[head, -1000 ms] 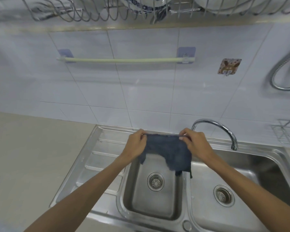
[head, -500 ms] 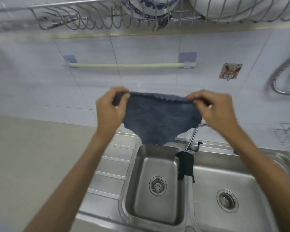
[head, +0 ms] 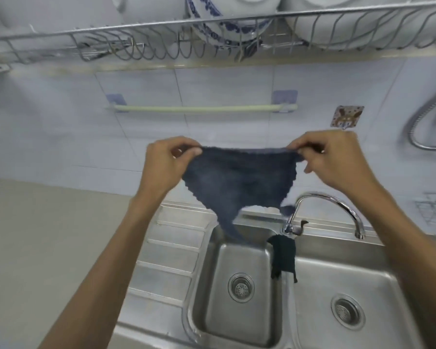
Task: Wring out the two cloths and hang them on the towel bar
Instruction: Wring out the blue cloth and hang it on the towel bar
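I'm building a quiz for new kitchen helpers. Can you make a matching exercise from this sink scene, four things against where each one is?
Things:
1. blue-grey cloth
2. small black cloth
3. pale green towel bar
4. blue-and-white patterned bowl

Places:
A. draped over the divider between the two sink basins
B. in the wire dish rack overhead
C. stretched between the left hand and right hand
D. fixed to the tiled wall, bare

Pairs: 1-C, 2-A, 3-D, 4-B

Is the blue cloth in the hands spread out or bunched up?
Spread out. The left hand and right hand hold the blue cloth by its top corners, stretched flat.
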